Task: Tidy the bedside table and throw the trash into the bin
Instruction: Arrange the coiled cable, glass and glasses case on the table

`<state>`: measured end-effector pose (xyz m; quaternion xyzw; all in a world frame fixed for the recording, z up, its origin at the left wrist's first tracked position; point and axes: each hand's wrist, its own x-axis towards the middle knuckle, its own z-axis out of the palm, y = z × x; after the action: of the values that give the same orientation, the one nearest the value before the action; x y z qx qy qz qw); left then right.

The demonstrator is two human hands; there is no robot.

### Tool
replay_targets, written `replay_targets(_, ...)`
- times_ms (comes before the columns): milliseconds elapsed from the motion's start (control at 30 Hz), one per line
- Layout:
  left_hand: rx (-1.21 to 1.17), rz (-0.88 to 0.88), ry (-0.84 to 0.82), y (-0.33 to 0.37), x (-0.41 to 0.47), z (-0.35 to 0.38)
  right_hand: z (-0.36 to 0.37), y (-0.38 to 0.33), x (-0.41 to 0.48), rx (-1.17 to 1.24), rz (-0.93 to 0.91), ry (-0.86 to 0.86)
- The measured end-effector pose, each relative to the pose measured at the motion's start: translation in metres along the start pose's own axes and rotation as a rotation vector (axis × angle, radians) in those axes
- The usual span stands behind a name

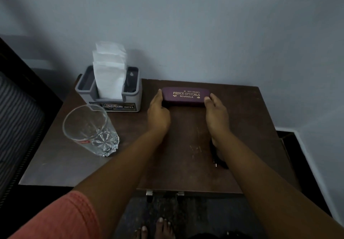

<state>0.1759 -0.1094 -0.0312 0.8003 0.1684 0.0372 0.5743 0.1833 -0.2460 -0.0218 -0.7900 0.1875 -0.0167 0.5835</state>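
A purple glasses case (pixel 186 97) lies flat on the brown bedside table (pixel 186 145), at the far side near the wall, with gold letters on its lid. The left hand (pixel 158 112) holds its left end and the right hand (pixel 216 114) holds its right end, fingers and thumbs wrapped around it. Just left of the case stands a grey box (pixel 132 99) with white tissues (pixel 109 71) sticking up. Nearer and further left stands a clear glass (pixel 89 129). A small dark thing (pixel 216 157) lies under the right arm; it is too dim to tell what it is.
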Motion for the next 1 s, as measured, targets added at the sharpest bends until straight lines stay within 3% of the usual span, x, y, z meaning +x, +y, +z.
replay_targets(133,-0.024,-0.006,-0.012,0.000,-0.004,-0.006,-0.012,-0.010,-0.010,-0.038,-0.037,-0.012)
replay_targets(233,-0.060,0.010,0.005,-0.002,-0.029,-0.004,-0.048,-0.012,-0.030,-0.074,-0.097,0.090)
replay_targets(333,-0.101,-0.023,-0.104,-0.012,-0.070,0.009,-0.088,0.004,-0.064,-0.179,-0.097,0.171)
replay_targets(567,-0.051,-0.116,-0.308,-0.006,-0.103,0.040,-0.093,0.051,-0.101,-0.296,0.094,-0.019)
replay_targets(767,-0.097,-0.202,-0.240,-0.007,-0.104,0.028,-0.072,0.054,-0.106,-0.195,0.087,0.004)
replay_targets(1000,-0.129,-0.228,-0.140,-0.016,-0.103,-0.002,-0.043,0.046,-0.114,-0.272,-0.025,-0.066)
